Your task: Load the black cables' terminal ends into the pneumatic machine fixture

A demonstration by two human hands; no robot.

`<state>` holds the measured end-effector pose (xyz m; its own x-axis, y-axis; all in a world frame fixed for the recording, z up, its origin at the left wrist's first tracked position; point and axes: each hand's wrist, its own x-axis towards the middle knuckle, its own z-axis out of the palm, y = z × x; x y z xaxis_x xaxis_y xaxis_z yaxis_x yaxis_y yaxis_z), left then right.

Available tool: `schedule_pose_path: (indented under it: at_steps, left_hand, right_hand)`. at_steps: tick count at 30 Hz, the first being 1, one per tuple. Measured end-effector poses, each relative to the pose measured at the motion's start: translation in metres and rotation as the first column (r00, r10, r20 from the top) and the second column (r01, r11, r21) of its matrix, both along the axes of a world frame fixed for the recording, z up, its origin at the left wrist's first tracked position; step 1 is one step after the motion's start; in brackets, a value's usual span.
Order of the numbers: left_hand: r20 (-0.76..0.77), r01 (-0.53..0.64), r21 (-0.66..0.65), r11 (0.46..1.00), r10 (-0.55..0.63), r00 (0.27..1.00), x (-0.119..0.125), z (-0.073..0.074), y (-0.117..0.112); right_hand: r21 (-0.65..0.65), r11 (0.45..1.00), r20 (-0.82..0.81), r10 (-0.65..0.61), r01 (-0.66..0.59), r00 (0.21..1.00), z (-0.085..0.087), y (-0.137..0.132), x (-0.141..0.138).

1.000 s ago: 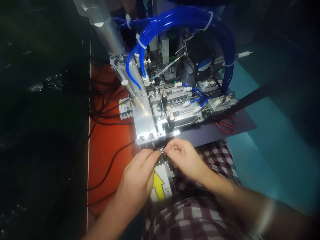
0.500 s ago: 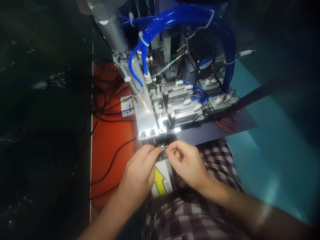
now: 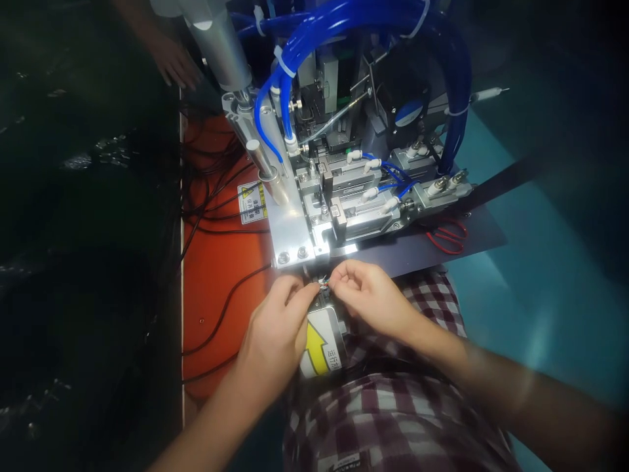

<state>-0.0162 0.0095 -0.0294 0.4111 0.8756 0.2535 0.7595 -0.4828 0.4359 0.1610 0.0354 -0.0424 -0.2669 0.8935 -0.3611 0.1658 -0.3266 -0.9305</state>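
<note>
Several thin coloured wires (image 3: pixel 323 284) show between my hands, just in front of the machine's metal plate (image 3: pixel 291 239). My left hand (image 3: pixel 275 321) is closed, its thumb and forefinger pinching at the left end of the wires. From the right, my right hand (image 3: pixel 368 295) pinches their other end with its fingertips. Exactly how the fingers sit on the wires is too small to make out. Below the fingertips is a metal block with a white label (image 3: pixel 322 344) bearing a yellow arrow.
Blue air tubes (image 3: pixel 339 29) arch over the machine. Black cables (image 3: pixel 228 298) cross the orange table (image 3: pixel 216 269). Red-handled scissors (image 3: pixel 449 237) lie on the dark plate at right. Another person's hand (image 3: pixel 177 62) is at the upper left.
My right hand has shifted slightly up and right, its fingers more curled. The wires stay between both hands. Another person's hand now shows at the upper left. The view has shifted slightly.
</note>
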Motion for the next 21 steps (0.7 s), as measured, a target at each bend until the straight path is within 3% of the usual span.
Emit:
schedule_pose_path:
  at_steps: [3, 7, 11, 16, 21]
  left_hand:
    - [-0.015, 0.006, -0.01, 1.0, -0.006, 1.0, 0.0, 0.0, 0.001]
    - [-0.001, 0.017, 0.019, 1.0, -0.017, 1.0, 0.001, -0.001, 0.002]
    - [0.024, 0.013, 0.034, 0.999, -0.014, 1.0, 0.002, -0.002, 0.001]
    - [0.018, 0.008, 0.024, 1.0, -0.008, 1.0, 0.001, -0.002, 0.001]
    - [-0.004, 0.012, 0.01, 1.0, -0.012, 1.0, 0.001, 0.0, 0.002]
  right_hand:
    - [-0.062, 0.998, -0.041, -0.02, 0.017, 0.999, -0.002, 0.001, 0.002]
    - [0.016, 0.994, 0.019, -0.11, 0.11, 0.994, -0.005, -0.001, -0.001]
    - [0.015, 0.98, -0.084, -0.198, 0.2, 0.977, -0.009, -0.004, -0.011]
    - [-0.071, 0.958, -0.097, -0.285, 0.279, 0.954, -0.007, -0.004, -0.02]
    - [-0.263, 0.926, -0.179, -0.323, 0.271, 0.929, -0.003, 0.001, -0.021]
